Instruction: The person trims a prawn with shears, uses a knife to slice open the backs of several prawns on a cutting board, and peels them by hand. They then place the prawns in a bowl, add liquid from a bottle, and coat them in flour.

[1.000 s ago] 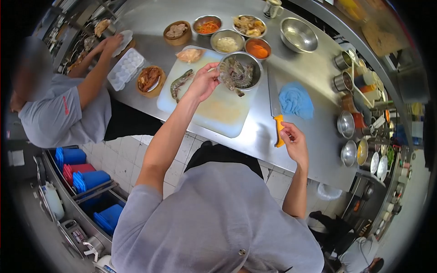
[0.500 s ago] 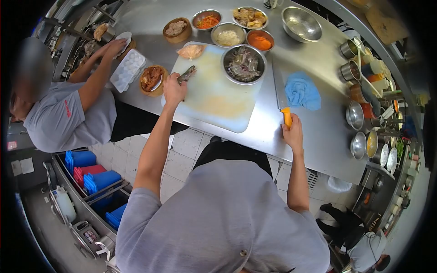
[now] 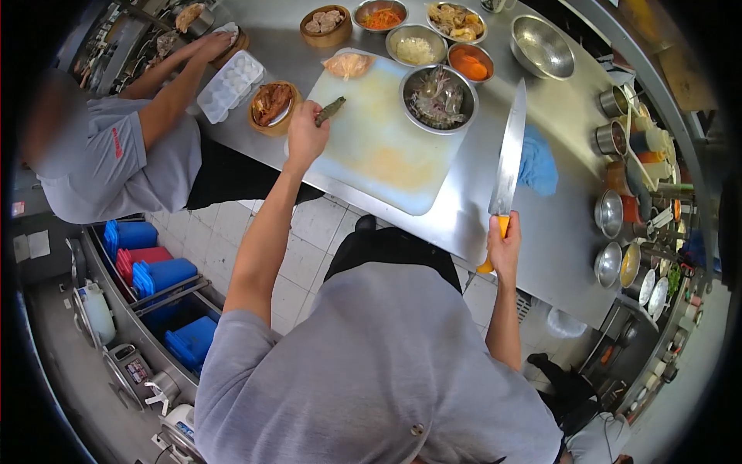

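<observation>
My left hand (image 3: 307,133) grips a small grey shrimp (image 3: 331,111) over the left side of the white cutting board (image 3: 386,147). In my right hand (image 3: 504,246) is a large knife (image 3: 510,151), held by its yellow handle with the blade pointing away from me, right of the board. A metal bowl of raw grey shrimp (image 3: 439,100) stands on the board's far right corner. At the far left corner lies a clear bag of pinkish food (image 3: 349,65). Behind the blade, a crumpled blue cloth (image 3: 539,161) rests on the steel table.
Bowls of shredded carrot (image 3: 380,15), pale chopped food (image 3: 416,46) and orange food (image 3: 470,63) line the back. Left of the board are a bamboo steamer (image 3: 273,108) and white tray (image 3: 230,87). A co-worker (image 3: 116,147) stands at left; pots and bowls (image 3: 609,213) line the right edge.
My right hand has picked the knife up off the table beside the blue cloth, and its blade is now raised. My left hand still holds the shrimp; the view has shifted slightly.
</observation>
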Tool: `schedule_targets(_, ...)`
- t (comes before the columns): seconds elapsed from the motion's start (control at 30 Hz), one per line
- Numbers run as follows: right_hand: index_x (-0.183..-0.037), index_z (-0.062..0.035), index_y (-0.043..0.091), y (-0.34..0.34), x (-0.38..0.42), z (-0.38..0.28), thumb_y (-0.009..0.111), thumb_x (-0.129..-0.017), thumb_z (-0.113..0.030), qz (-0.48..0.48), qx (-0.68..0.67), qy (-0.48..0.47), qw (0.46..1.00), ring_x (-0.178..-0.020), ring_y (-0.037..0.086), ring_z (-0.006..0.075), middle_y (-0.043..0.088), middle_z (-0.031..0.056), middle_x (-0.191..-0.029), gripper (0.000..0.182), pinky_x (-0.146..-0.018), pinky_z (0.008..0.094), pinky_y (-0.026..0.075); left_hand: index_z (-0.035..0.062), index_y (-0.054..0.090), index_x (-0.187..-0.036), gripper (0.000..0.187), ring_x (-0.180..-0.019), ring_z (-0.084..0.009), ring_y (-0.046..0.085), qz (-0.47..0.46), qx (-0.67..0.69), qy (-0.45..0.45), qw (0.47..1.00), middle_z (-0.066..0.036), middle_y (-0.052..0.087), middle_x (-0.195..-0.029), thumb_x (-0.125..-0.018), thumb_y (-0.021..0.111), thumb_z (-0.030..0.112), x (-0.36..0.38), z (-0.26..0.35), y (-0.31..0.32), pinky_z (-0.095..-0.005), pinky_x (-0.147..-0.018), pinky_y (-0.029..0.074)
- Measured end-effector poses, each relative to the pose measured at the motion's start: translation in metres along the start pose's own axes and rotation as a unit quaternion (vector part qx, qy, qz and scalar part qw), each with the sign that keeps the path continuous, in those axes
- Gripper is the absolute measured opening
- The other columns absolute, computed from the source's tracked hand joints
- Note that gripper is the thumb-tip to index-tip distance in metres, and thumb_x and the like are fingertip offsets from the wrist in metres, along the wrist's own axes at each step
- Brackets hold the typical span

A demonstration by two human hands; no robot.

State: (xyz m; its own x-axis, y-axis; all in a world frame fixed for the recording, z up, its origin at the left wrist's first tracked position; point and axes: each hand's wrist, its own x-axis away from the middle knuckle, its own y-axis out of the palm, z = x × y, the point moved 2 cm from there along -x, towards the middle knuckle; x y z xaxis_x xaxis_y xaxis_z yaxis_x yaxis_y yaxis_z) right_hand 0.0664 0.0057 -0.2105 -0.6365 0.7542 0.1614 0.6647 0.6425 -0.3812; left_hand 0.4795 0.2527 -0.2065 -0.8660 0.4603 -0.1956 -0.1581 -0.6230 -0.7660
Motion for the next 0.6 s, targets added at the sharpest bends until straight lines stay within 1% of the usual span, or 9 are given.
schedule_targets(0.03,-0.104,-0.0027,0.055,0.001,0.008,-0.015,0.065,-0.098,-0.024,-0.026,-0.026,0.02,0.999,-0.072,0.053,0.0119,0.058,0.0027,-0.08,0.024,-0.066,0.0276,0.046,-0.0004,0.06,-0.1,0.029,-0.089,-0.0368,0.062,0.029,-0.011,0.067,0.997,-0.018,0.063,-0.1,-0.076,0.076,0.006,0.009,0.007,0.001,-0.0443,-0.077,0.05)
schedule_targets(0.13,-0.112,-0.0012,0.056,0.015,0.016,-0.027,0.062,-0.1,-0.021,-0.09,-0.039,0.023,0.995,-0.066,0.049,0.01,0.057,0.0025,-0.075,0.024,-0.063,0.0261,0.044,0.0011,0.061,-0.099,0.027,-0.089,-0.0378,0.06,-0.03,-0.035,0.133,0.99,-0.017,0.062,-0.098,-0.077,0.076,0.005,0.04,0.021,0.016,-0.0443,-0.081,0.049)
schedule_targets(0.17,-0.115,-0.0014,0.056,0.021,0.017,-0.034,0.062,-0.1,-0.021,-0.108,-0.026,0.016,0.994,-0.065,0.049,0.0102,0.056,0.0021,-0.073,0.025,-0.063,0.0263,0.044,0.001,0.063,-0.102,0.029,-0.094,-0.0376,0.061,-0.052,-0.034,0.117,0.991,-0.016,0.064,-0.101,-0.079,0.077,0.01,0.048,0.02,0.021,-0.0433,-0.086,0.048)
schedule_targets(0.2,-0.117,-0.0017,0.057,0.026,0.017,-0.038,0.061,-0.1,-0.02,-0.127,-0.014,0.009,0.992,-0.064,0.048,0.0105,0.055,0.0017,-0.072,0.026,-0.063,0.0265,0.044,0.0006,0.064,-0.103,0.029,-0.095,-0.0373,0.061,-0.053,-0.03,0.11,0.992,-0.017,0.065,-0.1,-0.08,0.077,0.011,0.054,0.018,0.026,-0.0432,-0.086,0.049)
schedule_targets(0.23,-0.132,-0.0062,0.056,0.033,0.017,-0.03,0.061,-0.1,-0.018,-0.141,0.022,-0.001,0.99,-0.063,0.046,0.0116,0.055,0.003,-0.068,0.035,-0.062,0.0274,0.043,0.0002,0.064,-0.105,0.03,-0.096,-0.0369,0.061,-0.054,-0.026,0.102,0.993,-0.017,0.066,-0.1,-0.08,0.077,0.012,0.059,0.017,0.029,-0.0431,-0.086,0.049)
schedule_targets(0.37,-0.147,-0.0173,0.05,0.052,0.013,-0.041,0.061,-0.097,-0.014,-0.257,0.076,0.022,0.963,-0.063,0.044,0.0146,0.053,0.0071,-0.07,0.051,-0.063,0.0291,0.042,-0.0034,0.068,-0.106,0.033,-0.094,-0.0348,0.065,-0.042,0.001,0.048,0.998,-0.019,0.07,-0.098,-0.083,0.078,0.018,0.067,0.017,0.034,-0.0421,-0.084,0.052)
schedule_targets(0.47,-0.146,-0.0156,0.052,0.07,0.011,-0.019,0.063,-0.099,-0.016,-0.253,0.036,-0.012,0.967,-0.064,0.04,0.0115,0.046,0.0015,-0.068,0.049,-0.063,0.0268,0.039,-0.0062,0.069,-0.104,0.033,-0.086,-0.0335,0.069,-0.038,0.055,-0.005,0.998,-0.021,0.07,-0.095,-0.084,0.078,0.018,0.067,0.016,0.041,-0.0412,-0.08,0.054)
schedule_targets(0.57,-0.146,-0.0154,0.052,0.073,0.007,-0.015,0.062,-0.097,-0.013,-0.277,0.028,-0.002,0.961,-0.064,0.042,0.016,0.054,0.0105,-0.072,0.05,-0.064,0.0306,0.043,-0.0077,0.07,-0.104,0.033,-0.082,-0.0327,0.071,-0.023,0.072,-0.03,0.997,-0.022,0.071,-0.095,-0.084,0.079,0.018,0.068,0.018,0.047,-0.0393,-0.077,0.056)
schedule_targets(0.6,-0.146,-0.0153,0.052,0.074,0.005,-0.015,0.062,-0.097,-0.013,-0.285,0.032,0.002,0.958,-0.064,0.042,0.0158,0.055,0.0104,-0.073,0.049,-0.064,0.0305,0.043,-0.0076,0.07,-0.104,0.033,-0.082,-0.0326,0.071,-0.024,0.066,-0.033,0.997,-0.022,0.071,-0.095,-0.084,0.079,0.018,0.068,0.02,0.047,-0.0393,-0.077,0.056)
